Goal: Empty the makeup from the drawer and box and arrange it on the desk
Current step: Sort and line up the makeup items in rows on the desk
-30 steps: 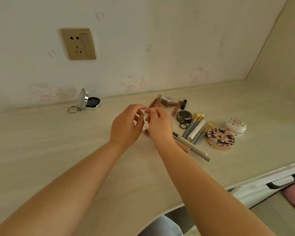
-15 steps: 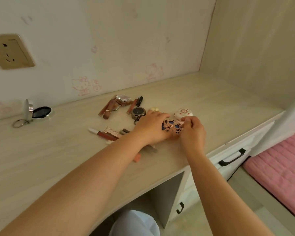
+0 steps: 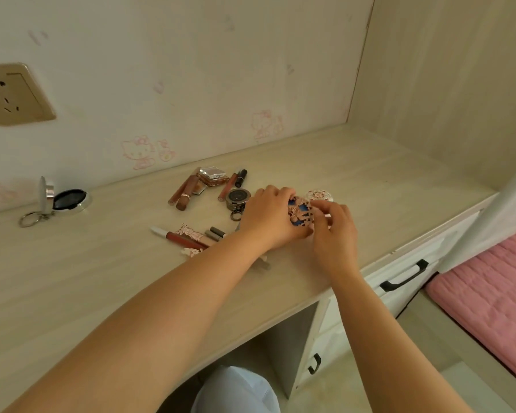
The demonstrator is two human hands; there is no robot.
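A round pink compact with a blue floral lid (image 3: 301,214) is held between both hands near the desk's front right. My left hand (image 3: 270,217) grips its left side and my right hand (image 3: 334,231) pinches its right edge. A small white floral compact (image 3: 319,195) sits just behind. Lip gloss tubes (image 3: 185,190), a clear square case (image 3: 212,175), a dark lipstick (image 3: 240,177) and a round metal keyring case (image 3: 237,198) lie farther back. A red lip pencil (image 3: 181,238) and grey pens (image 3: 216,233) lie left of my left wrist.
An open silver mirror compact with a keyring (image 3: 63,199) stands at the far left by the wall. A wall socket (image 3: 11,93) is above it. Shut white drawers with a black handle (image 3: 404,275) sit under the desk's right end, beside a pink mattress (image 3: 489,287).
Both hands left the items at the desk's middle and moved right to the blue floral compact. The view swung right, and the compact now sits tilted up between the hands.
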